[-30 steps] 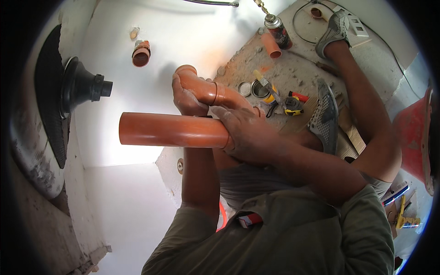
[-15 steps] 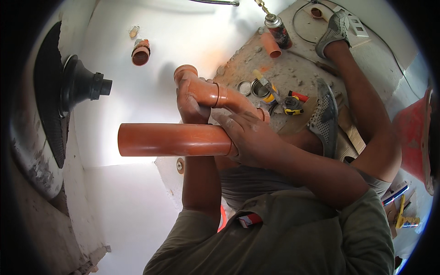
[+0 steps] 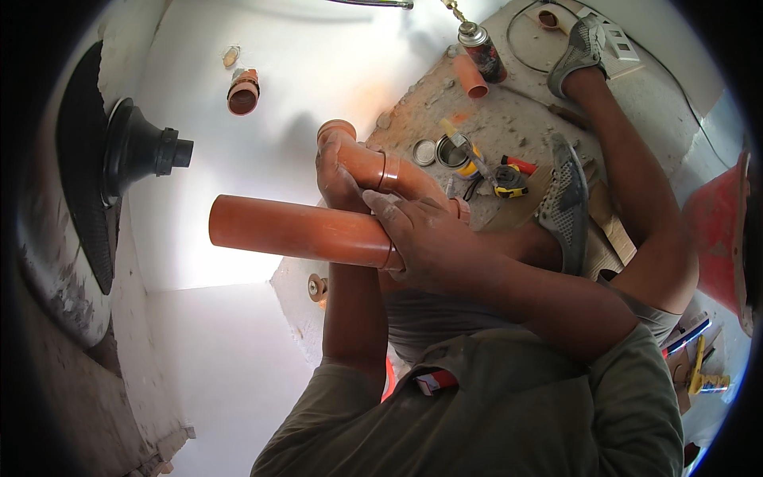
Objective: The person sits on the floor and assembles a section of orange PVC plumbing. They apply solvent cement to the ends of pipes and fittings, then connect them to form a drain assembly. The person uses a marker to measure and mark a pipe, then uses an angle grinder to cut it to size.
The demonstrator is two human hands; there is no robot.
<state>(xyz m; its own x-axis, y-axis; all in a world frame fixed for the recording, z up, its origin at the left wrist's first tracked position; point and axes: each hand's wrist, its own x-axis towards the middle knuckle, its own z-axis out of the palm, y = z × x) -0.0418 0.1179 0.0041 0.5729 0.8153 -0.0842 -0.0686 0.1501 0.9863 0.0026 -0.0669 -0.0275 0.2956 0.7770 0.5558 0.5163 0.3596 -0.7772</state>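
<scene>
The left hand (image 3: 337, 181) has its grip wrapped around a curved orange pipe (image 3: 366, 164), while the right hand (image 3: 435, 241) clasps a straight orange pipe (image 3: 298, 230) near one end.

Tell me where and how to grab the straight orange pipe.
Likely best: clasp the straight orange pipe near its free end, coming from the left. That round stretch sticks out bare, while the right hand covers the other end and the left hand holds the curved pipe.
</scene>
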